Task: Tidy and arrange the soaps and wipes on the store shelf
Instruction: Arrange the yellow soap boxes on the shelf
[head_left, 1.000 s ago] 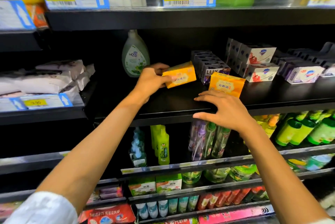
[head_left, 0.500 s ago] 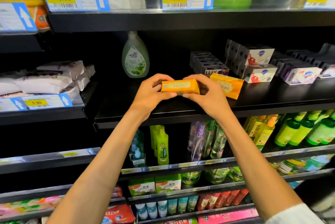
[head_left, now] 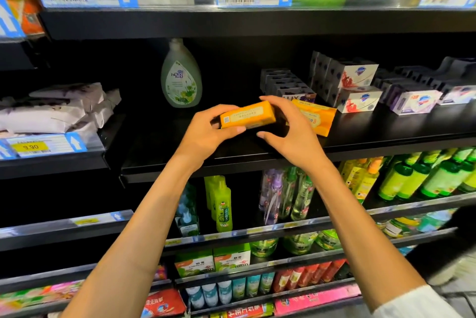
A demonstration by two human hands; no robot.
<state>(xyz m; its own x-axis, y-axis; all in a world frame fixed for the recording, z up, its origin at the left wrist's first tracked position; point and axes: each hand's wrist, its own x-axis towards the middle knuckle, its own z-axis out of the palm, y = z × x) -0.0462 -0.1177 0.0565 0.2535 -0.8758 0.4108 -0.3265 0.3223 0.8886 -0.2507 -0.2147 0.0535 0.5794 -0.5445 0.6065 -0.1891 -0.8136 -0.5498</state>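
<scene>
White wipe packs (head_left: 55,109) lie heaped on the left shelf above a 9.90 price tag (head_left: 31,147). A green-labelled liquid soap bottle (head_left: 181,75) stands alone at the back of the black middle shelf (head_left: 386,134). In front of it, above the shelf's front edge, the left hand (head_left: 206,134) and right hand (head_left: 291,129) each close their grip on one end of an orange soap bar (head_left: 247,114), held level between them, its pale label facing up. A second orange bar (head_left: 315,117) sits just behind the right hand, apparently on the shelf. Dark boxed soaps (head_left: 286,83) and white boxed soaps (head_left: 356,87) are stacked further right. Green bottles (head_left: 422,176) crowd the shelf below.
</scene>
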